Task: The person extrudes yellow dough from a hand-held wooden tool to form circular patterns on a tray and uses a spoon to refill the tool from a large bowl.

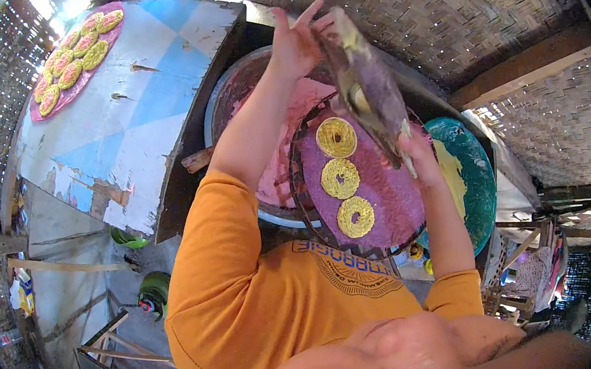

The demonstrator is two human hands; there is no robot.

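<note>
Purple, yellow-smeared cloth bag (366, 87), twisted and slanting through upper centre of frame. Gripped at top by left hand (298, 40), squeezed at lower tip by right hand (417, 155), above purple tray (393, 195) carrying three yellow noodle rings (340, 177)

1. A person in an orange shirt (251, 300) raises a purple cloth piping bag (369, 90) over a round tray, the left hand (296, 40) gripping its top and the right hand (417, 151) closed around its lower end.
2. Three yellow coiled rings (341, 177) lie in a row on the tray's purple cloth (385, 195).
3. A teal basin (479, 177) holding yellow batter sits just beside the tray.
4. Well apart, more yellow rings (74, 60) rest on a pink mat atop a blue-and-white checked table (146, 107).
</note>
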